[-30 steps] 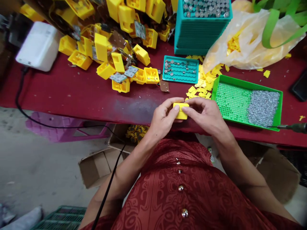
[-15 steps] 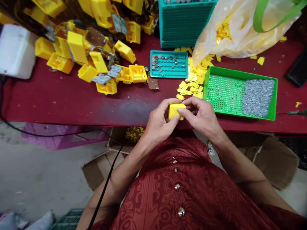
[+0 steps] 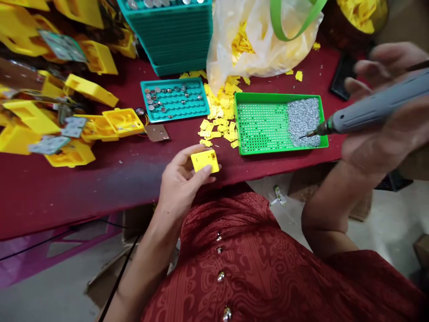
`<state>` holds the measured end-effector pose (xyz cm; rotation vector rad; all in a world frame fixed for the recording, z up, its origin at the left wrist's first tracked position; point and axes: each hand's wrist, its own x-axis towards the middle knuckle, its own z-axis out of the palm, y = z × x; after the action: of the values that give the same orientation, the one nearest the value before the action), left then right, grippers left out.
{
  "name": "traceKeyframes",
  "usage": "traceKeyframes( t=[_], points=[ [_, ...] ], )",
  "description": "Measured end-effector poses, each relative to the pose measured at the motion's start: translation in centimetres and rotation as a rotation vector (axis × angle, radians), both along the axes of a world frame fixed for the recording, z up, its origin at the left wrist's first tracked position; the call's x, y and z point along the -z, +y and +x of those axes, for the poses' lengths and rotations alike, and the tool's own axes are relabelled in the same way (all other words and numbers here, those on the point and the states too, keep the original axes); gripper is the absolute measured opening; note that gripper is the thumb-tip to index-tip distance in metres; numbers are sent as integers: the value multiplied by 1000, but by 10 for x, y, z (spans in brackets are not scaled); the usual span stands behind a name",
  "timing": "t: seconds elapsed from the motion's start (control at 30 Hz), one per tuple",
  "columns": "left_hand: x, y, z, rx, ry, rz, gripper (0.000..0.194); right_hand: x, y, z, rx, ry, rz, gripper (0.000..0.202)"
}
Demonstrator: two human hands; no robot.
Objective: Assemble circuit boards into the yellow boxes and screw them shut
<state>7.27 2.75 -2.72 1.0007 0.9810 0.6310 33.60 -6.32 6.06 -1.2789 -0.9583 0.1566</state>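
My left hand (image 3: 177, 181) grips a small yellow plastic case (image 3: 202, 160) near the table's front edge, thumb on its face. The case has a small opening at one corner and a patch of tiny holes. At the right, my right hand (image 3: 370, 141), blurred, is around a grey electric screwdriver (image 3: 375, 106), some fingers raised above it. The driver's thin bit points left, over a heap of small silvery screws (image 3: 303, 118) in a green perforated basket (image 3: 259, 151). Whether the bit touches the screws I cannot tell.
Small yellow plastic pieces (image 3: 219, 120) lie left of the basket. Behind are a teal tray of button cells (image 3: 174, 99), a stack of teal trays (image 3: 181, 42) and a plastic bag (image 3: 268, 49). Yellow housings with circuit boards (image 3: 72, 129) crowd the left. A black phone-like object (image 3: 342, 78) lies right.
My right hand has left the yellow case and moved right, taking hold of the electric screwdriver. My left hand keeps the case. The view has swung right.
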Motion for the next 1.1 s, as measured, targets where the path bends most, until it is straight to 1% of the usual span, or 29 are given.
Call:
traceKeyframes(
  t=[0.03,0.07,0.1,0.13,0.17,0.2,0.27,0.37,0.43,0.5,0.6,0.67,0.73,0.9,1.1],
  points=[
    [-2,-1,1,-4,7,-7,61,0,11,7,-30,-67,155,47],
    [-3,-2,1,-8,17,-11,61,1,22,12,-79,-108,252,41],
    [-4,-3,1,-13,28,-14,62,3,32,14,-144,-111,316,37],
    [-4,-3,2,-18,38,-17,62,7,40,15,-199,-99,339,33],
    [-4,-3,2,-22,45,-21,63,12,47,13,-222,-74,337,31],
    [-4,-3,3,-24,49,-28,63,18,52,11,-206,-51,327,32],
    [-3,-3,5,-24,48,-45,64,33,59,7,-75,-33,271,42],
    [-3,-2,9,-15,48,-57,63,58,65,3,178,-45,159,56],
    [-4,-1,11,-5,50,-57,61,70,68,4,253,-35,87,57],
    [-4,-1,12,8,48,-49,59,76,68,5,244,-22,68,52],
    [-3,0,13,16,48,-47,60,78,67,5,189,-7,121,38],
    [-3,1,13,10,49,-66,61,77,66,4,192,-12,133,33],
    [-4,2,14,1,52,-86,62,77,66,2,197,-11,125,34],
    [-7,3,16,-14,49,-101,64,77,68,0,172,43,184,34],
    [-6,2,17,-16,50,-105,62,74,62,-4,189,62,111,39]
  ],
)
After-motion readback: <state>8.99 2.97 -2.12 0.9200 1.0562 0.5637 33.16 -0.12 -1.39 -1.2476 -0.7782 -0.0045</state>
